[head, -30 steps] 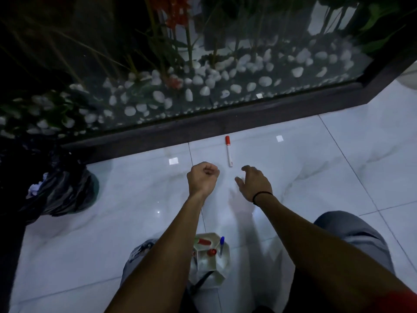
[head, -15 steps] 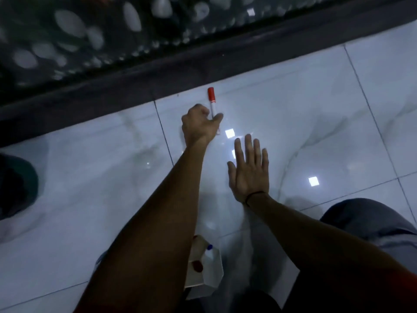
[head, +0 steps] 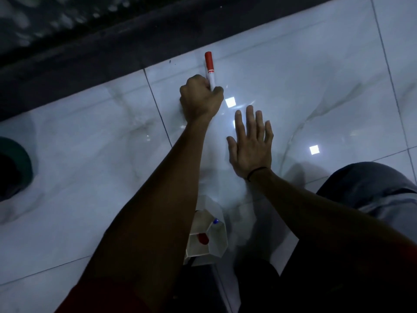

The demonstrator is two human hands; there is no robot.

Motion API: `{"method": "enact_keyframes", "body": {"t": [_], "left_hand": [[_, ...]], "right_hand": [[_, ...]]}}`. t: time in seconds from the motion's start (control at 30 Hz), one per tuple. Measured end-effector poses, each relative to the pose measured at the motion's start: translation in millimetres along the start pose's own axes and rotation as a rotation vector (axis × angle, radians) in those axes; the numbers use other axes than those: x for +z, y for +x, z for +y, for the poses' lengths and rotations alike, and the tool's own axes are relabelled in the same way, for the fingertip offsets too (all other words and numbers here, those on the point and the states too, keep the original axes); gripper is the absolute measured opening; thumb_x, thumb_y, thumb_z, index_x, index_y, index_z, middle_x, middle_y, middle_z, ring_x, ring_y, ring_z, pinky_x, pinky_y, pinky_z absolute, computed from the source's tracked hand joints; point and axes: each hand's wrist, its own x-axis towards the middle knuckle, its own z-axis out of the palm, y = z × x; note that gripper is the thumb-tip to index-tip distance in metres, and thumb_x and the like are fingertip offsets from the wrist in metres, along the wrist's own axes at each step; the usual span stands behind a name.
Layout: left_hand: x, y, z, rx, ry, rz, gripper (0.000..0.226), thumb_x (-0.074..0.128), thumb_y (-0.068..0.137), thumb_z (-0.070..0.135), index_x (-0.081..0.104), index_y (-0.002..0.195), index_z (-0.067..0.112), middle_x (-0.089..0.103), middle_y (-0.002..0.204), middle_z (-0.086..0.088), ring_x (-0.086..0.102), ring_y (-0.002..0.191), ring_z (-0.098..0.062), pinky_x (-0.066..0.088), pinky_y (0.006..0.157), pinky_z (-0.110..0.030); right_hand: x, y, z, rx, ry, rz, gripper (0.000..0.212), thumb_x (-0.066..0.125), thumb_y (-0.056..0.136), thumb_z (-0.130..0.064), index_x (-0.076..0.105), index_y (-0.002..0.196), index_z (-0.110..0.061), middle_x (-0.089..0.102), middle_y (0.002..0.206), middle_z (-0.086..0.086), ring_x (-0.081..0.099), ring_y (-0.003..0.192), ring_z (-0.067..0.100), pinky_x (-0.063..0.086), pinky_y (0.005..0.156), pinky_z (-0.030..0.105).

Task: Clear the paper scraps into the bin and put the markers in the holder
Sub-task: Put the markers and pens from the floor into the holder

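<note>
A white marker with a red cap (head: 209, 67) lies on the pale tiled floor near the dark ledge. My left hand (head: 200, 99) is closed around its lower end, and the cap sticks out above my fist. My right hand (head: 251, 144) rests flat on the floor just right of it, fingers spread, holding nothing. The white marker holder (head: 217, 242) stands close to my body, partly hidden behind my left forearm. A red-capped marker (head: 202, 238) and a blue-tipped one (head: 216, 221) stand inside it.
A dark ledge (head: 94, 57) runs along the far side of the floor, with a glass panel and blurred white pebbles behind it. The green rim of the bin (head: 19, 159) shows at the left edge. My knee (head: 370, 190) is at the right.
My head has come down closer to the floor. My left hand reached forward and closed on the marker's lower end. My right hand went flat onto the tile.
</note>
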Motion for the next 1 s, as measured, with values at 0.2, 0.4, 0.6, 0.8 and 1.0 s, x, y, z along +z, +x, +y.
{"method": "enact_keyframes", "body": {"t": [0.2,0.4,0.6,0.8,1.0], "left_hand": [[-9.4,-41.8,-11.0,-0.058,-0.179,0.025,0.027,0.079,0.079,0.034,0.076,0.097,0.015,0.078,0.092,0.004,0.074,0.073,-0.013,0.064,0.075,-0.036],[-73.9,-117.9,-36.7,-0.122,-0.464,-0.024,0.011,0.077,0.078,0.016,0.074,0.088,0.013,0.076,0.078,0.003,0.074,0.063,-0.013,0.065,0.063,-0.038],[-147.7,-197.8,-66.8,-0.112,-0.623,-0.064,0.017,0.075,0.076,0.006,0.069,0.092,0.010,0.074,0.086,-0.008,0.076,0.074,-0.027,0.064,0.071,-0.042],[-164.4,-264.6,-72.1,-0.005,-0.510,-0.175,0.018,0.075,0.078,0.007,0.066,0.088,0.018,0.072,0.083,0.000,0.074,0.070,-0.017,0.064,0.070,-0.036],[-152.2,-293.9,-78.4,0.183,-0.229,-0.206,0.019,0.077,0.073,0.011,0.066,0.085,0.021,0.071,0.080,0.007,0.073,0.068,-0.009,0.057,0.063,-0.019]], "right_hand": [[3.4,-0.5,0.2,0.003,-0.005,0.016,0.068,0.019,0.098,-0.058,0.008,0.157,-0.025,0.003,0.165,0.007,0.004,0.153,0.028,0.008,0.122,0.050],[-2.1,-6.9,-2.2,-0.004,0.041,0.017,0.065,0.019,0.100,-0.055,0.004,0.157,-0.026,0.000,0.166,0.004,0.002,0.153,0.026,0.008,0.122,0.049],[-39.4,6.8,-1.6,0.038,0.106,-0.328,0.076,0.034,0.093,-0.061,0.008,0.156,-0.025,-0.004,0.165,0.006,0.002,0.151,0.032,0.010,0.120,0.050],[-122.0,-10.5,-28.7,0.035,0.525,-0.316,0.041,0.034,0.086,-0.056,0.057,0.086,-0.022,0.066,0.114,0.014,0.058,0.112,0.037,0.039,0.082,0.032],[-133.5,-78.8,-31.8,-0.033,0.607,-0.261,0.036,0.046,0.087,-0.048,0.069,0.098,-0.024,0.073,0.108,0.003,0.064,0.104,0.028,0.044,0.084,0.028]]}}
